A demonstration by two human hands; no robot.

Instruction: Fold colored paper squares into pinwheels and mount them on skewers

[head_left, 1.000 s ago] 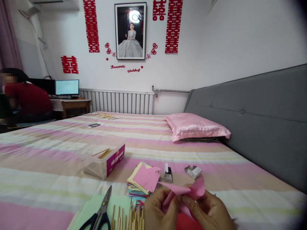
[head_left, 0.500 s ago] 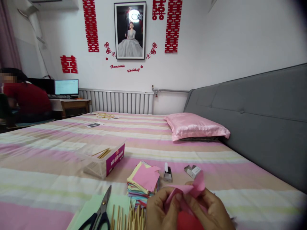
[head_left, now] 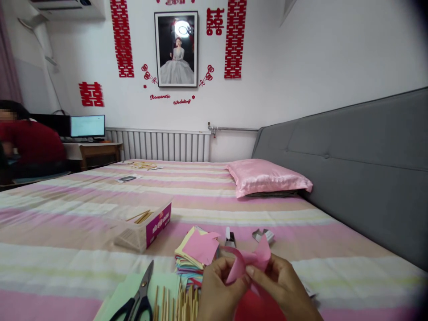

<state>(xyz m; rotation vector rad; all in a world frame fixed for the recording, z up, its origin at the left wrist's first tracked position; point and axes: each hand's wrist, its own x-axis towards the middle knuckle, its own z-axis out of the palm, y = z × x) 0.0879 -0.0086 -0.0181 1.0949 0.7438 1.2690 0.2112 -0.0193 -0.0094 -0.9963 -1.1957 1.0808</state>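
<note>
- Head view: left hand (head_left: 220, 285) pinches the folded pink paper (head_left: 249, 257), right hand (head_left: 282, 281) grips its other side!
- So the paper's between both hands, just above something red (head_left: 259, 307).
- Just beyond the left hand, a paper stack (head_left: 190, 266).
- Left of that hand, wooden sticks (head_left: 187, 305), then scissors (head_left: 142, 294).
- Beyond the right hand, a small open box (head_left: 267, 235).

Left grip (head_left: 222, 287) and right grip (head_left: 279, 283) on pink paper (head_left: 250, 257), scissors (head_left: 144, 285) on green sheets (head_left: 123, 287)
</note>
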